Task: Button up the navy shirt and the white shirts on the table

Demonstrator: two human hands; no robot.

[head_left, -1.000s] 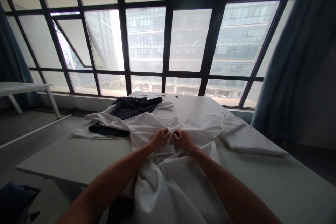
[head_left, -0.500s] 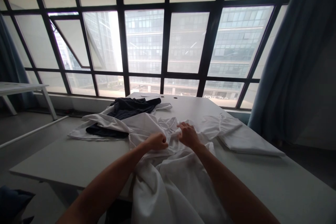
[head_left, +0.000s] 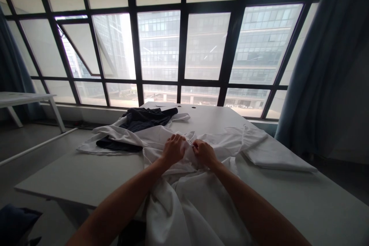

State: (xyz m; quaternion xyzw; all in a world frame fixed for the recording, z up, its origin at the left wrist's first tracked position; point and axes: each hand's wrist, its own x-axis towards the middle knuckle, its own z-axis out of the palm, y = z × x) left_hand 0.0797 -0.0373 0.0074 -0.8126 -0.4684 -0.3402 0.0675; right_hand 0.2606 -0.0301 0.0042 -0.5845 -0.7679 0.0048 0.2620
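Observation:
A white shirt (head_left: 187, 196) lies spread over the white table (head_left: 288, 196), its lower part hanging off the near edge toward me. My left hand (head_left: 173, 149) and my right hand (head_left: 204, 153) meet near the shirt's collar area, both with fingers pinched on the white cloth. One sleeve (head_left: 271, 153) stretches out to the right.
A dark garment (head_left: 144, 121) lies on more white cloth (head_left: 98, 144) at the table's far left. Another white table (head_left: 25, 100) stands at the left. A large window wall is behind, with blue curtains (head_left: 325, 65) at the right. Dark blue fabric (head_left: 14, 221) sits low at the left.
My hands parted, the right reaching further up the shirt, then came back together. Both now pinch the cloth near the collar, a little further from me than one second ago.

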